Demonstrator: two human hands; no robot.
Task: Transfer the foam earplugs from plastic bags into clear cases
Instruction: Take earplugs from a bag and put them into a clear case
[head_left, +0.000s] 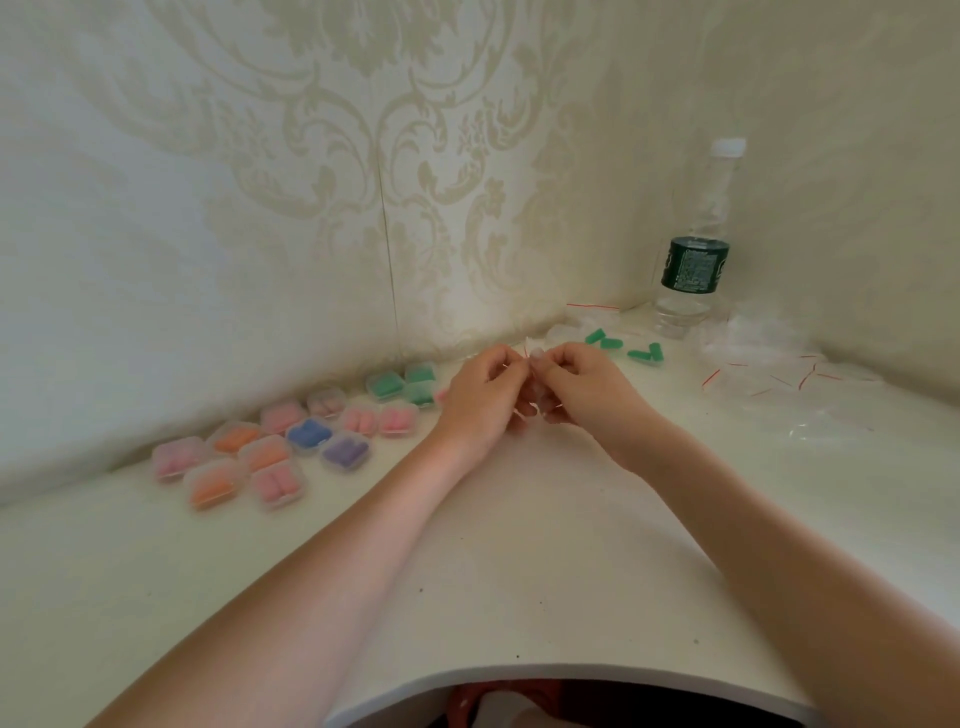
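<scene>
1. Clear plastic bag (531, 382), red-edged, is pinched between your left hand (483, 400) and right hand (582, 387) above the table (519, 571).
2. You seem to be opening it; next, free the earplugs.
3. Filled cases (270, 449) sit left.

Lower centre of table (519, 545) is left bare between the forearms. Left-centre is blocked by a cluster of filled cases (291, 441) along the wall (260, 208). Upper right is obstructed by a bottle (693, 260), loose green earplugs (623, 348) and a pile of empty bags (789, 374).
</scene>
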